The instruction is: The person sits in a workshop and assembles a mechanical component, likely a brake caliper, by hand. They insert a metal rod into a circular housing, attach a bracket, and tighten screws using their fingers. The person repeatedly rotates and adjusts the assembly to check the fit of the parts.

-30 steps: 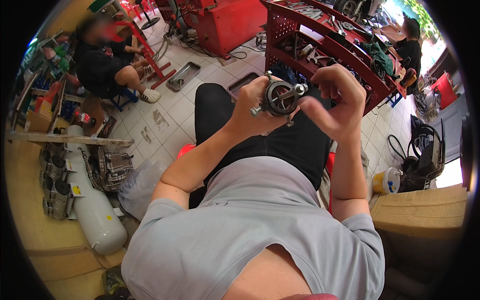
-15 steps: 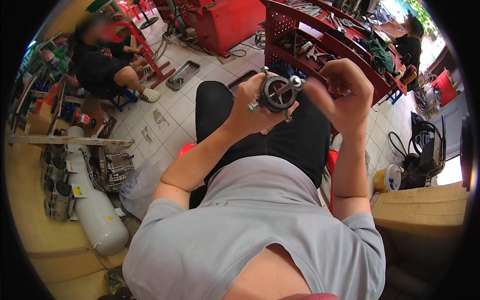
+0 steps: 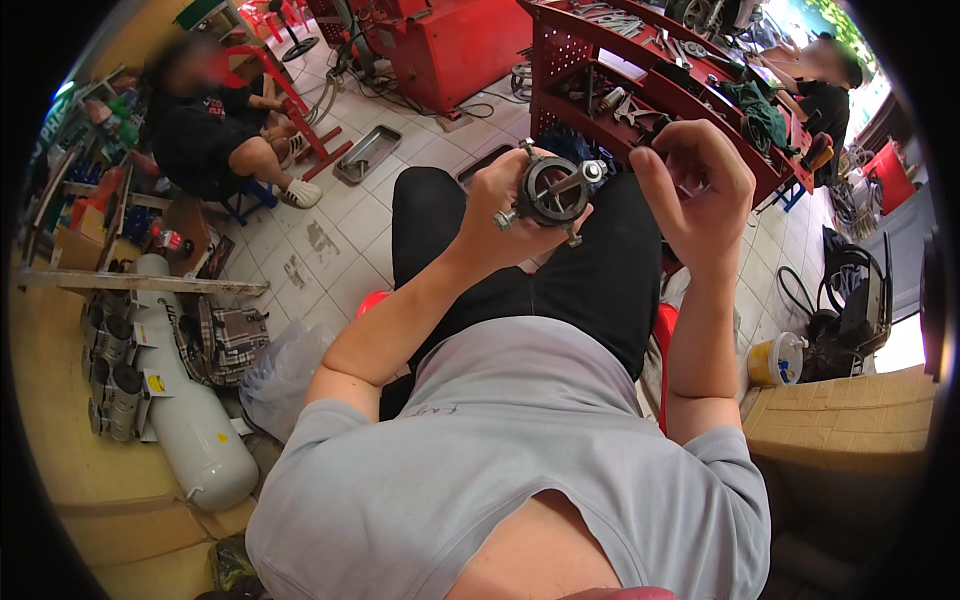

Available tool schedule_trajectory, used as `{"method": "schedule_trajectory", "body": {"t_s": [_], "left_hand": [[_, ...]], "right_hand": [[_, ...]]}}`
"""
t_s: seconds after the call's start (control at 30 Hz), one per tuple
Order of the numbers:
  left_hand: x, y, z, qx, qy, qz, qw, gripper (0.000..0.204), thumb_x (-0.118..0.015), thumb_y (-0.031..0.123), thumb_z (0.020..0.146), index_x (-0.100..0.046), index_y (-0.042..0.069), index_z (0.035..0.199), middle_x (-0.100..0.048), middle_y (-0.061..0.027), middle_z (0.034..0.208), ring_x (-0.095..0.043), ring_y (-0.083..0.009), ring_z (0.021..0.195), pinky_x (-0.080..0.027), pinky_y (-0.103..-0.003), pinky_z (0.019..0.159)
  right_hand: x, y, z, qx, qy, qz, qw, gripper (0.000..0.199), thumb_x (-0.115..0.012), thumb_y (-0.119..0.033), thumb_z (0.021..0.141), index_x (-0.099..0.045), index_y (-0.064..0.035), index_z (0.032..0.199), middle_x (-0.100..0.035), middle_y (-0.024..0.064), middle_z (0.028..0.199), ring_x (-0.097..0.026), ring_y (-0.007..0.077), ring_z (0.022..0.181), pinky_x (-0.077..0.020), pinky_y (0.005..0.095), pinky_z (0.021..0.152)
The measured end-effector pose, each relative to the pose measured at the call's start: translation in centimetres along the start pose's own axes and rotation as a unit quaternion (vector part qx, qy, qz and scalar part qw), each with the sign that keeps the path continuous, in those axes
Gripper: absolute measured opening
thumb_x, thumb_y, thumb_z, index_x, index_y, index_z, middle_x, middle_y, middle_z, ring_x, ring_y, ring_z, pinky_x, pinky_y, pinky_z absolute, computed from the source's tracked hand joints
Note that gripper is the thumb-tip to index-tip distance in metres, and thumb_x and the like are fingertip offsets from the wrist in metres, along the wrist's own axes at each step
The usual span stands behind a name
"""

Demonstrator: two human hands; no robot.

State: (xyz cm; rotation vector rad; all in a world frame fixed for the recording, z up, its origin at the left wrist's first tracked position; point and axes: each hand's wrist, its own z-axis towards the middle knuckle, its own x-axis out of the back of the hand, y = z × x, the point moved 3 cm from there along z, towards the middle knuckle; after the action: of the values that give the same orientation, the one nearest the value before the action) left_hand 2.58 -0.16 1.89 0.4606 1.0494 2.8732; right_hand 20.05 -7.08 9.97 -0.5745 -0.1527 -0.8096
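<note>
My left hand (image 3: 492, 205) is wrapped round a dark round metal part (image 3: 556, 212) held over my lap. Several bolts stick out from its ring, and a thick bolt (image 3: 580, 178) with a bright nut-like end rises across its middle, tilted up to the right. My right hand (image 3: 706, 190) is raised to the right of the part, apart from it. Its fingers curl loosely and the thumb stands away from them; no object shows in it.
Ahead on the right stands a red tool cart (image 3: 600, 105) with wrenches and other tools. A metal tray (image 3: 367, 153) lies on the tiled floor, near a seated person (image 3: 205, 130). To my left lies a grey cylinder (image 3: 200, 430); a yellow-white bucket (image 3: 775, 358) stands right.
My right hand, blurred and close to the bolt's end before, has drawn a little to the right, its thumb now more upright. The left hand and metal part have barely moved.
</note>
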Motion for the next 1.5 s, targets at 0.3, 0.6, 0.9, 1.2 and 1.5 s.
{"method": "schedule_trajectory", "body": {"t_s": [0.3, 0.6, 0.9, 1.2, 1.5], "left_hand": [[-0.1, -0.2, -0.1, 0.015, -0.002, -0.006, 1.0, 0.041, -0.087, 0.017, 0.063, -0.063, 0.002, 0.091, -0.065, -0.0089, 0.081, -0.066, -0.0195, 0.072, -0.053, -0.031, 0.067], [-0.3, -0.8, -0.2, 0.001, -0.011, -0.02, 1.0, 0.041, -0.087, 0.017, 0.063, -0.062, 0.002, 0.091, -0.065, -0.0088, 0.081, -0.066, -0.0186, 0.071, -0.053, -0.03, 0.067], [-0.2, -0.4, -0.1, -0.004, -0.009, -0.018, 1.0, 0.04, -0.087, 0.017, 0.063, -0.062, 0.003, 0.091, -0.065, -0.0081, 0.081, -0.065, -0.0183, 0.071, -0.053, -0.03, 0.067], [0.0, -0.4, 0.1, -0.018, -0.012, -0.018, 1.0, 0.04, -0.087, 0.015, 0.063, -0.062, 0.002, 0.091, -0.065, -0.0079, 0.081, -0.065, -0.0166, 0.07, -0.053, -0.029, 0.067], [-0.2, -0.5, 0.0, -0.051, 0.007, 0.014, 0.999, 0.043, -0.087, 0.017, 0.064, -0.059, 0.006, 0.094, -0.062, 0.0021, 0.071, -0.06, -0.0062, 0.063, -0.05, -0.022, 0.062]], "right_hand": [[-0.3, -0.3, 0.1, 0.006, -0.002, -0.04, 0.999, 0.029, -0.084, -0.019, 0.067, -0.063, -0.0031, 0.079, -0.056, 0.0018, 0.067, -0.049, 0.0099, 0.056, -0.0404, 0.0241, 0.05], [-0.7, -1.2, 0.0, 0.073, -0.032, -0.004, 0.997, 0.029, -0.085, -0.019, 0.067, -0.064, -0.0043, 0.079, -0.056, 0.001, 0.068, -0.048, 0.0104, 0.055, -0.0399, 0.0236, 0.049], [-0.9, -1.6, -0.2, 0.078, -0.055, 0.02, 0.995, 0.031, -0.085, -0.022, 0.067, -0.062, -0.0046, 0.078, -0.055, 0.0014, 0.067, -0.047, 0.0103, 0.056, -0.0397, 0.0232, 0.051], [-0.6, -1.6, -0.2, 0.066, -0.062, 0.081, 0.993, 0.025, -0.082, -0.016, 0.068, -0.063, -0.0028, 0.078, -0.054, 0.0017, 0.065, -0.047, 0.0097, 0.055, -0.037, 0.0235, 0.05], [-0.2, -0.7, -0.4, -0.021, -0.021, 0.1, 0.995, 0.012, -0.07, -0.009, 0.075, -0.063, -0.0021, 0.08, -0.052, 0.0008, 0.064, -0.046, 0.0079, 0.056, -0.0358, 0.0225, 0.05]]}}
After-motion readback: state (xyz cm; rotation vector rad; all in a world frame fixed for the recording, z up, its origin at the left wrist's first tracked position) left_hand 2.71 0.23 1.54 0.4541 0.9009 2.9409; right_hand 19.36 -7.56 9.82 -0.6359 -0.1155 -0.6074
